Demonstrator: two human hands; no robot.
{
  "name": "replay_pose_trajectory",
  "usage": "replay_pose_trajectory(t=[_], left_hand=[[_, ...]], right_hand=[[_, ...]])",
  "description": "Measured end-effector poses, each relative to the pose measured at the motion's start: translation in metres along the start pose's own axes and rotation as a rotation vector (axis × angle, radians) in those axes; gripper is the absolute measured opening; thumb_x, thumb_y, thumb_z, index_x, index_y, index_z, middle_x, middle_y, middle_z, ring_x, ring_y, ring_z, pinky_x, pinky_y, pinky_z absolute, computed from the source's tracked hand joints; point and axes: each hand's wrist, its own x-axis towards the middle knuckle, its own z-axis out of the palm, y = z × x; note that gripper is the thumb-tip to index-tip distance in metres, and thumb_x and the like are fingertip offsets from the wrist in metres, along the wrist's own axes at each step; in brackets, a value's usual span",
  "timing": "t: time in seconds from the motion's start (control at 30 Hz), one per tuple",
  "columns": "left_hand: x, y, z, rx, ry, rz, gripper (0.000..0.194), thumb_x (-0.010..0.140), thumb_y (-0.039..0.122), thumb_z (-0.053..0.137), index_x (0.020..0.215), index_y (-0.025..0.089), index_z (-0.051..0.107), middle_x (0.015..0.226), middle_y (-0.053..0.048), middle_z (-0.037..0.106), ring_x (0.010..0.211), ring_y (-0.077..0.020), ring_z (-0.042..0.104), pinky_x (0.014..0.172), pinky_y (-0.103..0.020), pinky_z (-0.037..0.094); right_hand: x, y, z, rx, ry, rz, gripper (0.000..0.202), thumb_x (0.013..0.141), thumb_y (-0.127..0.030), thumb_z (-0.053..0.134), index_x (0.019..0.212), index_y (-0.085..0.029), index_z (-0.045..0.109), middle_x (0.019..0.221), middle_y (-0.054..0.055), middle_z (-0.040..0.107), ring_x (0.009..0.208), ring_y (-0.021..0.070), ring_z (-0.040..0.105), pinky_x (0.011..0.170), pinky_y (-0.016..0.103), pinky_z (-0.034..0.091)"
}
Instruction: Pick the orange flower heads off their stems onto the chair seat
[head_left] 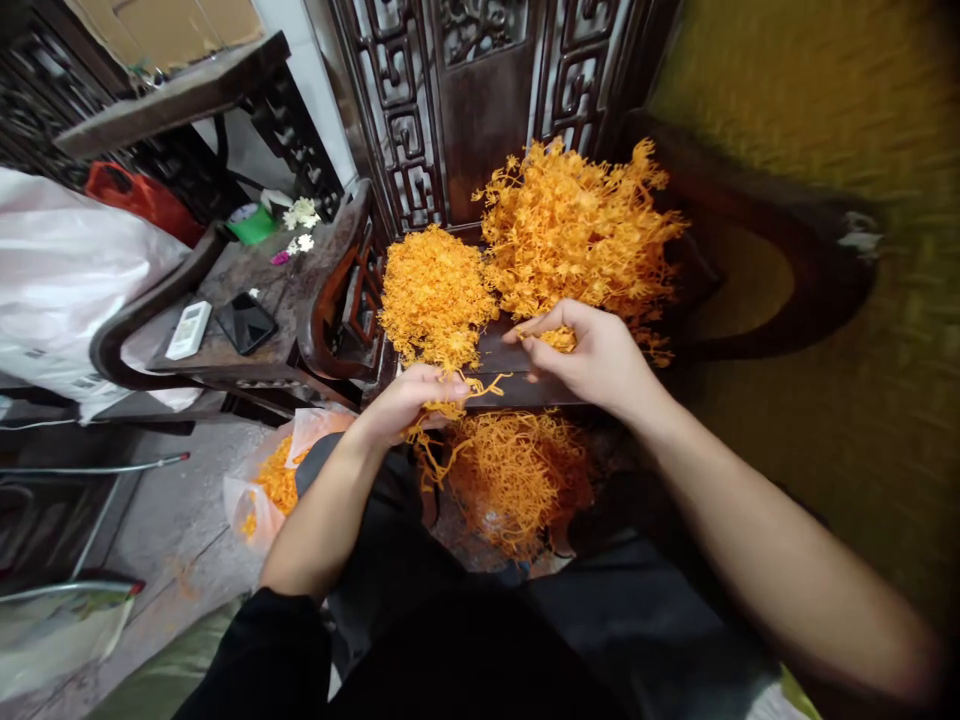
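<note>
My left hand (416,400) is closed around an orange branching sprig (487,386), whose thin stems poke out past the fingers and hang below the palm. To its right, my right hand (581,350) has its fingers curled around small orange flower pieces (559,339). Just beyond the left hand lies a dense heap of small orange blossoms (435,290). A larger, looser pile of orange branching sprigs (581,230) rises behind the right hand. Both heaps rest on a dark wooden seat (517,390). Below the seat is a tangle of bare orange stems (521,475).
A carved wooden chair back (487,120) stands behind the heaps, with a curved armrest (832,270) at right. On a side table at left lie a black phone (246,323), a white device (189,330) and a green container (252,224). A plastic bag of orange pieces (277,475) sits on the floor.
</note>
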Motion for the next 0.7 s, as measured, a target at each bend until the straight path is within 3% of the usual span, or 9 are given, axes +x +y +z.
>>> replay_pose_trajectory(t=[0.07, 0.2, 0.33, 0.37, 0.5, 0.57, 0.7], left_hand=[[0.002, -0.001, 0.003, 0.052, -0.013, -0.057, 0.039, 0.078, 0.043, 0.080, 0.062, 0.016, 0.058, 0.052, 0.006, 0.041, 0.044, -0.0046, 0.030, 0.042, -0.022, 0.017], [0.008, -0.003, 0.012, 0.202, 0.081, -0.060, 0.040, 0.077, 0.049, 0.077, 0.064, 0.017, 0.056, 0.056, 0.006, 0.042, 0.049, -0.0057, 0.033, 0.046, -0.022, 0.023], [0.015, -0.009, 0.017, 0.401, 0.153, 0.010, 0.043, 0.082, 0.050, 0.067, 0.060, 0.018, 0.050, 0.053, 0.006, 0.040, 0.049, -0.0072, 0.032, 0.049, -0.024, 0.022], [0.016, -0.009, 0.018, 0.459, 0.169, 0.027, 0.042, 0.084, 0.048, 0.066, 0.060, 0.018, 0.049, 0.054, 0.005, 0.040, 0.050, -0.0075, 0.032, 0.050, -0.025, 0.021], [0.016, -0.002, 0.020, 0.602, 0.162, 0.065, 0.041, 0.087, 0.042, 0.063, 0.059, 0.018, 0.045, 0.056, 0.006, 0.035, 0.053, -0.0077, 0.028, 0.052, -0.026, 0.020], [0.014, 0.008, 0.023, 0.578, 0.113, 0.068, 0.042, 0.088, 0.044, 0.063, 0.060, 0.018, 0.047, 0.056, 0.006, 0.034, 0.053, -0.0076, 0.027, 0.053, -0.026, 0.020], [0.012, 0.025, 0.024, 0.504, 0.092, 0.090, 0.040, 0.085, 0.047, 0.067, 0.061, 0.018, 0.054, 0.053, 0.007, 0.036, 0.050, -0.0072, 0.027, 0.051, -0.026, 0.020]], right_hand=[[-0.009, -0.018, -0.003, 0.097, -0.036, -0.037, 0.022, 0.092, -0.034, 0.066, 0.107, -0.020, 0.074, 0.097, 0.005, 0.077, 0.059, 0.0149, 0.063, 0.061, 0.033, 0.052], [-0.021, -0.037, 0.003, -0.018, -0.099, -0.208, 0.041, 0.096, -0.041, 0.066, 0.130, -0.020, 0.073, 0.096, 0.006, 0.072, 0.081, 0.0205, 0.067, 0.075, 0.036, 0.053], [-0.019, -0.035, 0.016, -0.184, -0.118, -0.189, 0.072, 0.080, -0.050, 0.083, 0.140, -0.014, 0.066, 0.098, 0.009, 0.070, 0.085, 0.0247, 0.066, 0.075, 0.038, 0.053], [-0.018, -0.034, 0.019, -0.200, -0.109, -0.195, 0.070, 0.079, -0.049, 0.084, 0.137, -0.014, 0.068, 0.099, 0.010, 0.070, 0.085, 0.0247, 0.066, 0.076, 0.038, 0.053], [-0.014, -0.028, 0.027, -0.164, 0.014, -0.332, 0.021, 0.096, -0.035, 0.067, 0.095, -0.016, 0.075, 0.086, 0.007, 0.068, 0.079, 0.0201, 0.063, 0.074, 0.035, 0.049], [-0.012, -0.025, 0.028, -0.118, 0.131, -0.364, 0.022, 0.098, -0.032, 0.064, 0.083, -0.018, 0.071, 0.080, 0.005, 0.065, 0.074, 0.0183, 0.061, 0.071, 0.034, 0.047], [0.003, -0.014, 0.020, 0.002, 0.308, -0.307, 0.022, 0.093, -0.036, 0.070, 0.080, -0.019, 0.068, 0.077, 0.003, 0.066, 0.074, 0.0175, 0.061, 0.071, 0.033, 0.047]])
